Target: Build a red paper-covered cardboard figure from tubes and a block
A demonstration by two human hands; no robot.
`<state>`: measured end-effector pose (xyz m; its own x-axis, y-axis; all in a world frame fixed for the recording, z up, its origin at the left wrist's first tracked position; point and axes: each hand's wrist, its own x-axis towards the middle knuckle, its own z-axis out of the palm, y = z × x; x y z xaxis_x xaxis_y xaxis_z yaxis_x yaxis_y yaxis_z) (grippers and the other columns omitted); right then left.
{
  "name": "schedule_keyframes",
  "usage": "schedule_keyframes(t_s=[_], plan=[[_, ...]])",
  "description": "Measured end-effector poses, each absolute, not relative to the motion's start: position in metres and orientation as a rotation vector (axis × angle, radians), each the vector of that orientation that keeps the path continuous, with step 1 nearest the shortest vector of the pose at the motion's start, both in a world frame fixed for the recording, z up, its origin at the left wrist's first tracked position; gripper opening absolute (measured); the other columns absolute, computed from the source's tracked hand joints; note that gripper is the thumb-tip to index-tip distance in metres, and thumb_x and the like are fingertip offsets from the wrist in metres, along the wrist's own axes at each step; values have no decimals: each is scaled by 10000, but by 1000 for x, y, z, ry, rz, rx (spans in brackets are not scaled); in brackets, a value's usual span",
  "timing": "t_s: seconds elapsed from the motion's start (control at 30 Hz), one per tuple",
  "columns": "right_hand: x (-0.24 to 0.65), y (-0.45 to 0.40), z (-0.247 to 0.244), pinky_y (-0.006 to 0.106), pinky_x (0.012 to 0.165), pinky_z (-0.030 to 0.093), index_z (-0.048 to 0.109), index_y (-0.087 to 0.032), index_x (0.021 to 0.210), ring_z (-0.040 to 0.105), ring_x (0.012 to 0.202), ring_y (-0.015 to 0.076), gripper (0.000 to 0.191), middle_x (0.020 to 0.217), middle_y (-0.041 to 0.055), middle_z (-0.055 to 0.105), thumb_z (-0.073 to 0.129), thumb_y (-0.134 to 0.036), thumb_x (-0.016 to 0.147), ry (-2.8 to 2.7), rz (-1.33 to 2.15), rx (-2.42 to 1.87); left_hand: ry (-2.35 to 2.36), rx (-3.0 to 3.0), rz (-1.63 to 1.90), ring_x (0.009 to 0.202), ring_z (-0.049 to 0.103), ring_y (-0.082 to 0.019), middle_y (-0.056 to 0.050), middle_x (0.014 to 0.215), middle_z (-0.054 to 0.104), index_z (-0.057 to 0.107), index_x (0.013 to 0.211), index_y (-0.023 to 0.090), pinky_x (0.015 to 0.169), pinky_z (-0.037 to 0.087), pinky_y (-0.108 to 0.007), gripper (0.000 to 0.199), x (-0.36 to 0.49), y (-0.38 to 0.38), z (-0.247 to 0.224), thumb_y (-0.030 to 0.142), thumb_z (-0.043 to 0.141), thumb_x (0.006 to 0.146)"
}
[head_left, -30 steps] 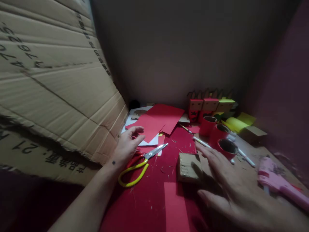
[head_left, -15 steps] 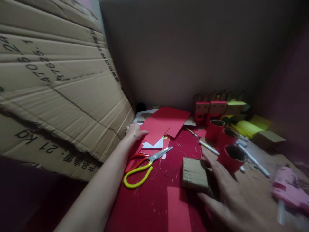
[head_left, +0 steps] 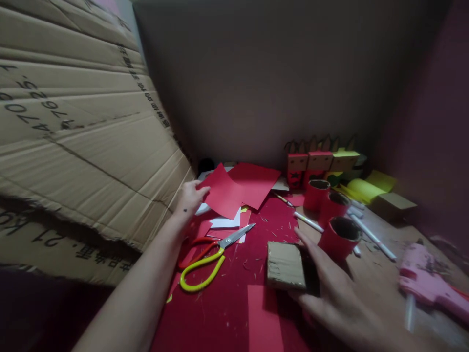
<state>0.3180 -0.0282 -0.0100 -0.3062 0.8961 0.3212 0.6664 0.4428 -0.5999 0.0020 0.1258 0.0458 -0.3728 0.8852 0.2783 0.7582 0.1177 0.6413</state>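
Observation:
My left hand (head_left: 191, 198) pinches the left edge of a sheet of red paper (head_left: 223, 190), which bends up off other red and white papers. Just below it lie scissors (head_left: 210, 255) with one red and one yellow handle, blades apart. A small, flat cardboard box (head_left: 286, 264) is at my right hand (head_left: 330, 288). Thumb and forefinger hold the box around its right end; the other fingers are hidden. Under it, a red paper strip (head_left: 264, 318) lies on the dark red surface (head_left: 227, 308).
Large printed cardboard (head_left: 91, 146) leans on the left. Several red tubes (head_left: 339, 239) stand on the right among white sticks (head_left: 373, 239). A pink glue gun (head_left: 421, 278) lies far right. Small decorated box figures (head_left: 318, 164) and yellow paper (head_left: 366, 188) sit behind.
My left hand has lifted the edge of the red sheet and moved it slightly, baring more white paper. The view has shifted a little to the right. My right hand stays at the cardboard box.

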Motion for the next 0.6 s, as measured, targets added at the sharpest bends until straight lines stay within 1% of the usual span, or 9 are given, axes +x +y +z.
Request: schedule_keyframes(t_s=[0.07, 0.13, 0.2, 0.27, 0.33, 0.43, 0.5, 0.53, 0.6], plan=[[317, -29, -8, 494, 1020, 417, 192, -201, 1435, 435, 1279, 307, 735, 1396, 143, 442, 521, -258, 780, -2077, 557, -1310, 2062, 1623, 1237, 496, 588, -141, 11, 570, 621, 656, 799, 146, 468, 461, -232, 213, 10, 108, 56, 342, 581, 760], [314, -30, -6, 513, 1017, 409, 169, -213, 1440, 434, 1277, 308, 737, 1401, 145, 429, 518, -261, 792, -2067, 629, -1297, 1937, 1585, 1334, 456, 565, -132, 7, 556, 621, 657, 849, 151, 427, 440, -221, 276, 21, 86, 64, 395, 574, 749], [311, -30, -4, 522, 1021, 397, 139, -226, 1447, 415, 1290, 304, 765, 1415, 144, 406, 535, -261, 793, -2058, 712, -1276, 1795, 1540, 1394, 509, 595, -140, -21, 654, 667, 661, 933, 160, 434, 452, -215, 332, 35, 62, 67, 420, 591, 739], [310, -30, -3, 523, 1047, 361, 120, -221, 1452, 363, 1324, 300, 798, 1447, 149, 356, 557, -262, 787, -2062, 776, -1251, 1486, 1320, 1487, 585, 630, -164, -66, 761, 700, 676, 943, 141, 462, 476, -221, 342, 49, 40, 67, 352, 684, 674], [310, -31, -3, 520, 1079, 310, 101, -213, 1460, 299, 1359, 293, 826, 1481, 151, 300, 572, -258, 783, -2078, 813, -1237, 1288, 1143, 1457, 642, 660, -193, -68, 815, 711, 666, 989, 153, 518, 519, -252, 374, 61, 23, 62, 313, 707, 653], [312, -32, -2, 517, 1108, 248, 57, -219, 1472, 211, 1393, 287, 915, 1513, 141, 240, 617, -245, 749, -2105, 820, -1256, 1222, 992, 1467, 721, 683, -221, -65, 872, 716, 639, 1042, 158, 575, 552, -281, 424, 74, 5, 53, 273, 726, 643], [315, -33, -1, 521, 1110, 235, 51, -232, 1476, 185, 1400, 293, 960, 1522, 129, 223, 651, -261, 727, -2103, 842, -1289, 1208, 930, 1497, 762, 685, -225, -65, 907, 714, 624, 1053, 158, 601, 563, -289, 437, 80, -2, 48, 246, 734, 640], [316, -33, 0, 520, 1103, 253, 81, -237, 1474, 207, 1393, 298, 941, 1518, 125, 237, 654, -276, 729, -2070, 863, -1296, 1197, 902, 1505, 769, 686, -221, -61, 922, 713, 619, 1055, 166, 605, 566, -290, 431, 83, -5, 47, 235, 730, 644], [319, -33, 4, 496, 1059, 344, 212, -241, 1447, 339, 1336, 299, 785, 1474, 122, 335, 613, -311, 775, -1935, 923, -1285, 1171, 853, 1507, 748, 686, -207, -47, 936, 711, 615, 1056, 191, 584, 566, -285, 403, 86, -9, 46, 221, 712, 666]])
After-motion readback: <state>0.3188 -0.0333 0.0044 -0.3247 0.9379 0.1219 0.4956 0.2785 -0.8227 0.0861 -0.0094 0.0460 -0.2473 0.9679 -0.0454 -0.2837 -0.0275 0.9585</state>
